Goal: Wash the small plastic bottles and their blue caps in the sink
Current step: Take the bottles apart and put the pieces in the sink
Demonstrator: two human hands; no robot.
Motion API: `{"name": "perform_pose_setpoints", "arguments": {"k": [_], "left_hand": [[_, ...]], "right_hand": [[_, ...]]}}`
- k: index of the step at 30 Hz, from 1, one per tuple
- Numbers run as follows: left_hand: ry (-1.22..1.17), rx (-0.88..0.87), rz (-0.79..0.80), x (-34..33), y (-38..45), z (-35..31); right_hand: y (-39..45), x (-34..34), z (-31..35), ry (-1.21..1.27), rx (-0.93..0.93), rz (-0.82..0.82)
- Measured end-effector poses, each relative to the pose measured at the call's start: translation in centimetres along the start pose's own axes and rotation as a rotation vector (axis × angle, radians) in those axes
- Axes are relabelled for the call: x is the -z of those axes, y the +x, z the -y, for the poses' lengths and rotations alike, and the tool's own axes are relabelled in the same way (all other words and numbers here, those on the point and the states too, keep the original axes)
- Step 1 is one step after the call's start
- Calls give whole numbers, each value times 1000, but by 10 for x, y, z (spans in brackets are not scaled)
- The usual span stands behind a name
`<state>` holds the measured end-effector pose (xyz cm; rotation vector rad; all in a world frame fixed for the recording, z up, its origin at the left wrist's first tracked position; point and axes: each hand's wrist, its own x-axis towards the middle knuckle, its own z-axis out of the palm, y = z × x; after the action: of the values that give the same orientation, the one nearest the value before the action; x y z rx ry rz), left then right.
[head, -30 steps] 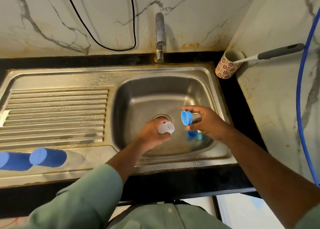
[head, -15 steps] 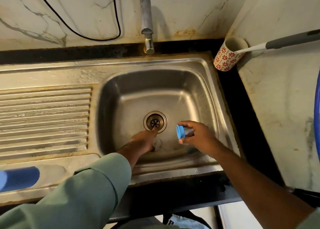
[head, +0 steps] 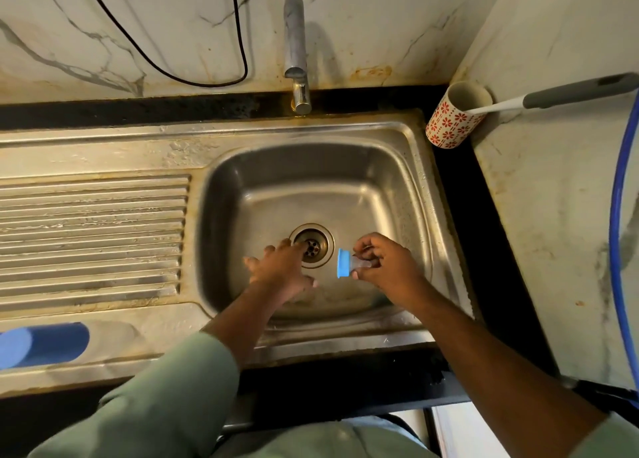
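My right hand (head: 387, 267) pinches small clear plastic bottle (head: 361, 265), long axis sideways | blue cap (head: 343, 263) points toward round steel drain (head: 312, 245) | left hand (head: 280, 271) fingers spread, nearest cap.

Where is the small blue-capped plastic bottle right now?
The small blue-capped plastic bottle is pinched in the right hand, low inside the steel sink basin, just right of the drain.

The left hand (head: 281, 271) no longer holds the white bottle; now its open fingers reach over the drain (head: 313, 246) in the sink.
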<state>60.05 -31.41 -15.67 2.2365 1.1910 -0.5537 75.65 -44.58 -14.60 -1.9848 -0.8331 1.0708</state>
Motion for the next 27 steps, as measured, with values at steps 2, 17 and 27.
{"name": "perform_pose_setpoints", "arguments": {"k": [2,17,27], "left_hand": [[-676,-40,42,14,-21,0],[-1236,-307,110,24,-80,-23],[-1767,-71,292,14,-91,-20]], "right_hand": [[-6,0,6,-11,25,-22],[-53,13,56,394,50,-29],[-63,-1,44,-8,238,85]]}}
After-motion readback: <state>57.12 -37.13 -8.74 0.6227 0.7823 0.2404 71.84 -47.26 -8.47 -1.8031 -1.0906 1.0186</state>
